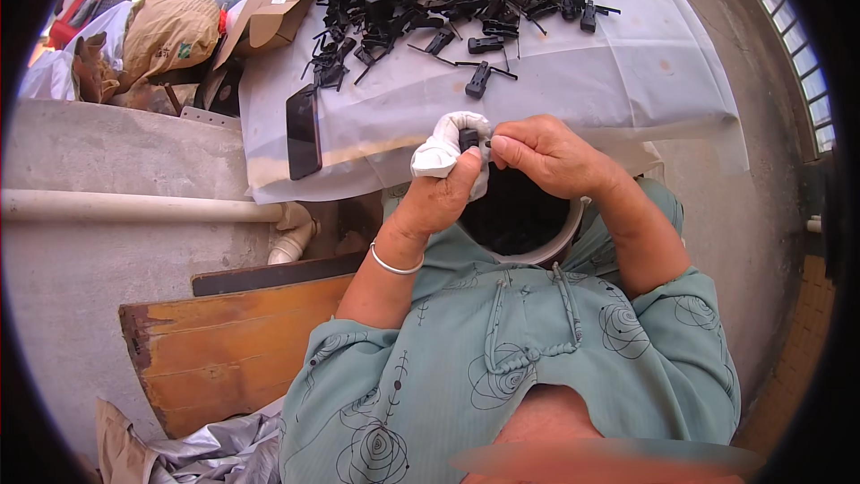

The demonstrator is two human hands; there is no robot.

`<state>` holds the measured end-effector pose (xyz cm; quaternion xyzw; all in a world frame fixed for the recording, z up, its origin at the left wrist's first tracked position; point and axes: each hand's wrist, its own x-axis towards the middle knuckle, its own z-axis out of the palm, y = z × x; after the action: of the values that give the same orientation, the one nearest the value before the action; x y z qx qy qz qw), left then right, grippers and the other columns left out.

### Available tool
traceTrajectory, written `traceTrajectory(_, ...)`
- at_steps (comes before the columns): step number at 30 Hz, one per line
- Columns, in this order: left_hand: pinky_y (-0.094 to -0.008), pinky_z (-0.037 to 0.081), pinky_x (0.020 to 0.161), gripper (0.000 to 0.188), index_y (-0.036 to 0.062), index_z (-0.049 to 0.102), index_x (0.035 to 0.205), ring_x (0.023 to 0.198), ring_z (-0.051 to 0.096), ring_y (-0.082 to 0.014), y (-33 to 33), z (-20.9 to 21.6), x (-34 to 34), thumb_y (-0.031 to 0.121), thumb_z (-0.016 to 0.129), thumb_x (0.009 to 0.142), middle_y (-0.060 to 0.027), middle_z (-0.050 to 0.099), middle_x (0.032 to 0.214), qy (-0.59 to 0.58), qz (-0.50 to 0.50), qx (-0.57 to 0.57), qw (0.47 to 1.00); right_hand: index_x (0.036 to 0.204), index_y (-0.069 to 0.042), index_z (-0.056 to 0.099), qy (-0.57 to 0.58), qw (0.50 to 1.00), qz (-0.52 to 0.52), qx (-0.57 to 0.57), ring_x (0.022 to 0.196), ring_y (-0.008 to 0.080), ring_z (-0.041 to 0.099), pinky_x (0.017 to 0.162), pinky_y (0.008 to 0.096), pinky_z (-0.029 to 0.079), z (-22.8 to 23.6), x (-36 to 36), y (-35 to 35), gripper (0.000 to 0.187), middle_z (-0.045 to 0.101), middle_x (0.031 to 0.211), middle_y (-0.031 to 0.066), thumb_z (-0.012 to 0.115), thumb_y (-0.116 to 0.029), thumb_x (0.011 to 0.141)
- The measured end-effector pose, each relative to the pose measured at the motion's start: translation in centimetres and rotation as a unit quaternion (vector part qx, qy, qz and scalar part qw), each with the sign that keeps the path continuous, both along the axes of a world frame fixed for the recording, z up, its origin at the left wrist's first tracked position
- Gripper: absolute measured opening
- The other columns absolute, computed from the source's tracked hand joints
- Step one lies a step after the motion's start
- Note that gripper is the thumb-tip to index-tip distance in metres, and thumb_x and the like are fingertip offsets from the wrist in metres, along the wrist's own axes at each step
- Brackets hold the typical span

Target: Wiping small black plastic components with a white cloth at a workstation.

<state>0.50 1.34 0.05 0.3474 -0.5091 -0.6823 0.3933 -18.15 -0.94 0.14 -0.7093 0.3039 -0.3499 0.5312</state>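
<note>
My left hand (441, 202) grips a small black plastic part (468, 138), with a folded white cloth (436, 158) wrapped about the fingers and the part. Close beside it on the right, my right hand (557, 158) is closed in a pinch at the part's side. A tiny dark bit shows at those fingertips, too small to name. Below both hands, between my knees, stands a bucket with a pale rim (548, 254) and dark contents. Ahead on the table, loose black plastic parts with thin arms lie nearest the hands, one (478, 80) just beyond the cloth.
A heap of similar black parts (394, 4) spills from a cardboard box (273, 0) onto the white-sheeted table (618, 81). A dark phone (304, 133) lies at the table's left edge. Bags (170, 36), a pale pipe (143, 207) and a wooden board (233, 345) are to the left.
</note>
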Motion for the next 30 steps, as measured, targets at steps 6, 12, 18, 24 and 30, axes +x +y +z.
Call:
traceTrajectory(6,-0.0275,0.042,0.067,0.027,-0.0008,0.045,0.108,0.073,0.047,-0.0154,-0.1,-0.7,-0.8,0.005,0.048,0.081,-0.0081,0.05,0.087,-0.217,0.072,-0.227,0.947,0.077,0.002,0.054,0.038,0.999,-0.03,-0.012,0.06,0.0316,0.05,0.059,0.0364,0.042,-0.3,0.7,0.3,0.024,0.054,0.067,0.0172,0.047,-0.018,0.089)
traceTrajectory(12,-0.0234,0.04,0.061,0.024,-0.0007,0.044,0.107,0.068,0.042,-0.0092,-0.5,-1.4,-0.8,0.004,0.045,0.083,-0.0018,0.049,0.077,-0.268,0.096,-0.317,0.905,0.075,0.002,0.049,0.012,0.993,-0.096,-0.071,0.056,0.0289,0.039,0.056,0.0332,0.04,-2.2,2.4,0.6,0.023,0.049,0.065,0.0182,0.045,-0.013,0.091)
traceTrajectory(18,-0.0282,0.043,0.066,0.026,-0.0035,0.047,0.107,0.072,0.05,-0.0164,-0.4,-0.6,-0.4,0.008,0.049,0.084,-0.0085,0.054,0.081,-0.304,0.109,-0.276,0.905,0.076,0.002,0.05,0.072,0.994,-0.041,-0.076,0.056,0.0303,0.042,0.056,0.0339,0.04,-2.1,1.6,-0.6,0.022,0.05,0.067,0.0192,0.048,-0.015,0.09)
traceTrajectory(24,-0.0375,0.045,0.079,0.035,0.0004,0.056,0.106,0.088,0.057,-0.0327,-1.0,0.4,0.0,0.021,0.062,0.079,-0.0178,0.058,0.104,-0.448,0.031,-0.386,0.806,0.078,-0.003,0.055,0.305,0.851,-0.33,-0.272,0.065,0.0342,0.056,0.057,0.0402,0.045,-2.9,0.4,-4.6,0.015,0.058,0.072,0.0168,0.054,-0.016,0.084)
traceTrajectory(30,-0.0348,0.047,0.068,0.031,0.0014,0.053,0.101,0.071,0.058,-0.027,-2.9,-2.2,-0.6,0.014,0.067,0.075,-0.0147,0.058,0.094,-0.369,0.227,-0.341,0.834,0.075,0.0,0.055,0.19,0.911,-0.313,-0.19,0.055,0.0258,0.054,0.052,0.0357,0.043,-2.5,0.9,-3.0,0.015,0.056,0.064,0.0136,0.057,-0.015,0.079)
